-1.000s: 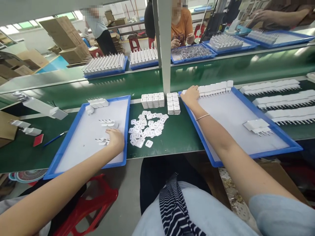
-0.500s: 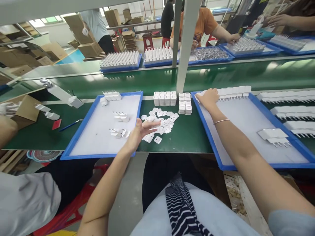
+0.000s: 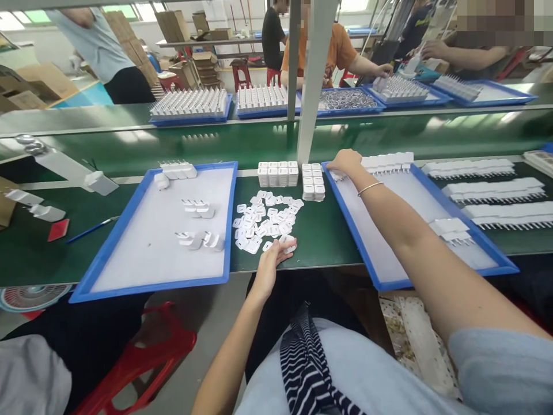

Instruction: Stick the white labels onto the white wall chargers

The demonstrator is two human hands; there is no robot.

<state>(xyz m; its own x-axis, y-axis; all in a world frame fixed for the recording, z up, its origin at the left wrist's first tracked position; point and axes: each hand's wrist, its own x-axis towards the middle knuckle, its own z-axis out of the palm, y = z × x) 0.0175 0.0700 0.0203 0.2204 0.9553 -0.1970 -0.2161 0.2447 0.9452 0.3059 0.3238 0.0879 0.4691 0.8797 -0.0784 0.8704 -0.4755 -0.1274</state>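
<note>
My left hand (image 3: 276, 257) is at the bench's front edge, its fingers closed on a small white square piece (image 3: 287, 242). Just behind it lies a loose pile of flat white pieces (image 3: 248, 225). My right hand (image 3: 345, 161) reaches to the back left corner of the right blue-rimmed tray (image 3: 367, 253), with its fingers on a white part (image 3: 337, 173) mostly hidden under them. Beside that hand runs a row of white plug housings (image 3: 389, 162) with pins. A smaller group of plug housings (image 3: 451, 229) lies at that tray's right side.
The left blue-rimmed tray (image 3: 228, 230) holds several white plugs (image 3: 201, 209). Stacks of white squares (image 3: 277, 174) stand behind the pile, near a white post (image 3: 311, 86). More plug rows (image 3: 496, 187) lie far right. People work across the bench.
My left hand has moved from over the pile toward the bench's front edge and closed on a white piece. My right hand stays at the tray's back left corner. The view has shifted.
</note>
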